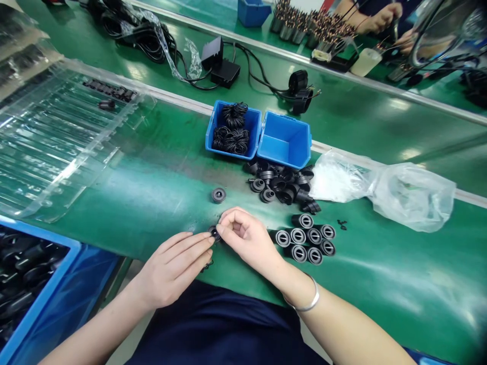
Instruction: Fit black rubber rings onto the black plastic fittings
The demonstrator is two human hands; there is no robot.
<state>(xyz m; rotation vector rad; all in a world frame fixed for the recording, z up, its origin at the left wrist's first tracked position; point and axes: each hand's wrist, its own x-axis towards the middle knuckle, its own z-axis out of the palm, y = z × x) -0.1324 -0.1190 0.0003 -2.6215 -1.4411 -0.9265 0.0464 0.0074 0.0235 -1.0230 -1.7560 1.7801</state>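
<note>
A small round black part [214,233] is between my hands, low over the table's near edge. The fingertips of my left hand [173,271] grip it from the left, fingers long and close together. My right hand [245,241] is pinched at its upper right rim; whatever sits between thumb and forefinger is hidden. Just beyond lies a black ring-shaped part [218,195], flat on the table. To the right of my right wrist stand several black cylinders [299,236] with slotted round ends. Small black bits [207,265] show partly beneath my left fingers.
Behind are a blue bin of black rings [233,147], an open blue bin [285,139] and a heap of black fittings [279,182]. A plastic bag [413,195] lies right, a clear tray [72,167] left. A blue crate [76,253] borders the lower left. Another person's hand [384,20] works opposite.
</note>
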